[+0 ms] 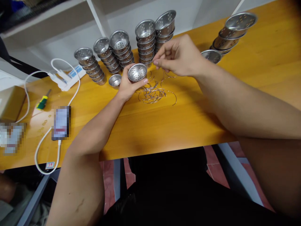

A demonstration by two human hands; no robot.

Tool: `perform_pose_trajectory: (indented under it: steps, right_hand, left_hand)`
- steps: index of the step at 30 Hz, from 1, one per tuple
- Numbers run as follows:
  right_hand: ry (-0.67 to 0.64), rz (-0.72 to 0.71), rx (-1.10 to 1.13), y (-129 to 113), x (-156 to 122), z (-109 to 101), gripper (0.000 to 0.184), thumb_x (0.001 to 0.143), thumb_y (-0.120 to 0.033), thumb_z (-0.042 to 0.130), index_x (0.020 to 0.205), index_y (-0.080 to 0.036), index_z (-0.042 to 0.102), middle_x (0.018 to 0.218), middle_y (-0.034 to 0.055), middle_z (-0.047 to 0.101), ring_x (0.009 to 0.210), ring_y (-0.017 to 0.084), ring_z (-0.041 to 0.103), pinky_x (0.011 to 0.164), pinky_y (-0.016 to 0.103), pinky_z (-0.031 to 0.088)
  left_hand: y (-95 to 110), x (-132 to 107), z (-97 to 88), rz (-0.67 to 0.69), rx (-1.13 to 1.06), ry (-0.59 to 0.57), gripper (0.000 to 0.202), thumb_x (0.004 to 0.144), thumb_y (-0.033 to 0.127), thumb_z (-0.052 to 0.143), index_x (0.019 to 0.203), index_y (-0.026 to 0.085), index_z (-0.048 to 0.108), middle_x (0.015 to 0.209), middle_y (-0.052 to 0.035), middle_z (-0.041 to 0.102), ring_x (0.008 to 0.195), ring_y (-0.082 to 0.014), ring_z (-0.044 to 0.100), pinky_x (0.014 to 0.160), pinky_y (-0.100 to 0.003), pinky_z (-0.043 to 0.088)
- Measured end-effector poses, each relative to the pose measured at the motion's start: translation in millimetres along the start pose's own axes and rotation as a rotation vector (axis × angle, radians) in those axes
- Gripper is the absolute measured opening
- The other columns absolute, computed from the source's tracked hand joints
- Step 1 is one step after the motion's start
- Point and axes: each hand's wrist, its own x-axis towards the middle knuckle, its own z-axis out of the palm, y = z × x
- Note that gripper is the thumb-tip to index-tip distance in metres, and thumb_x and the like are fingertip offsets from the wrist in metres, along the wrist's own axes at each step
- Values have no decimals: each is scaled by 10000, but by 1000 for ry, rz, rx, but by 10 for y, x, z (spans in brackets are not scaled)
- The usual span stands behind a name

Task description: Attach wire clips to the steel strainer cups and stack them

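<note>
My left hand (127, 84) is closed round a small perforated metal cup (137, 72), its mouth tilted up toward me. Just to the right, my right hand (178, 56) is raised with thumb and forefinger pinched together. Whatever lies in that pinch is too small to make out. Below both hands, a loose tangle of thin curved metal wires (154, 94) lies on the wooden table (145, 128). Another small perforated cup (115, 81) stands on the table beside my left hand.
Several stacks of perforated metal cups (119, 42) line the back edge, with a leaning stack (229, 39) at the right. On the left are a power strip (70, 78), a green-and-yellow screwdriver (42, 102), a cabled phone (61, 123) and a cardboard box (14, 103). Another person's arm (7, 188) shows lower left.
</note>
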Motion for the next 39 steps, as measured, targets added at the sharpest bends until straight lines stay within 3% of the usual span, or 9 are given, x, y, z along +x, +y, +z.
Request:
perform_pose_trajectory:
  steps: [4,8,17,20,24,29,35,39]
  right_hand:
    - [25,-27,-66,-127,-77,187,243,1138,6,885,1042,-215,859,949,26,839,801,118,649,810,317,513]
    - [56,-37,-230,-185,-136,254,250,1174,-19,886,1051,-228,826,1062,54,835,901,167,655,879,338,490]
    - [-11,-49,-447,-190,-179,284,140,1217,-178,809,1124,-274,769,967,31,753,848,217,563,876,394,450]
    - [6,1,-469,-197,-191,333,125,1197,-294,877,1114,-295,784,955,32,792,842,246,622,815,414,466]
    - [35,32,-441,-206,-204,360,261,1158,-517,974,1086,-336,800,945,48,819,921,314,725,781,437,518]
    - [40,11,-452,-234,-213,343,178,1120,-377,952,1062,-335,789,995,54,835,935,322,743,832,454,573]
    - [28,33,-442,-228,-207,324,221,1109,-481,982,1069,-363,799,971,67,840,1087,383,797,884,482,623]
    - [34,5,-527,-205,-183,340,155,1131,-257,898,1053,-310,775,1038,66,866,1014,314,767,980,452,584]
  left_hand:
    - [-26,44,16,-9,-31,-14,1156,687,852,1240,1556,344,671,1556,-76,868,1482,-349,858,1377,-595,684]
    - [-37,116,23,29,-66,-54,1203,601,902,1241,1532,326,742,1491,-74,882,1488,-382,872,1370,-616,681]
    - [136,64,80,19,-65,-105,1214,648,965,1187,1594,341,752,1552,-100,840,1516,-367,830,1377,-606,692]
    - [199,42,123,42,-40,-146,1161,722,951,1165,1610,334,745,1533,-94,814,1576,-377,789,1449,-657,617]
    - [274,34,163,18,-28,-159,1136,751,944,1154,1617,320,764,1543,-116,803,1631,-407,750,1476,-692,575]
    - [325,54,180,-20,-47,-128,1194,638,997,1170,1558,336,793,1535,-107,803,1622,-428,771,1427,-698,619]
    - [243,61,156,1,-35,-133,1246,580,1042,1157,1535,326,801,1486,-98,823,1547,-411,827,1342,-649,697]
    - [169,63,148,47,4,-138,1232,610,1063,1129,1543,330,798,1473,-86,823,1482,-381,870,1327,-634,707]
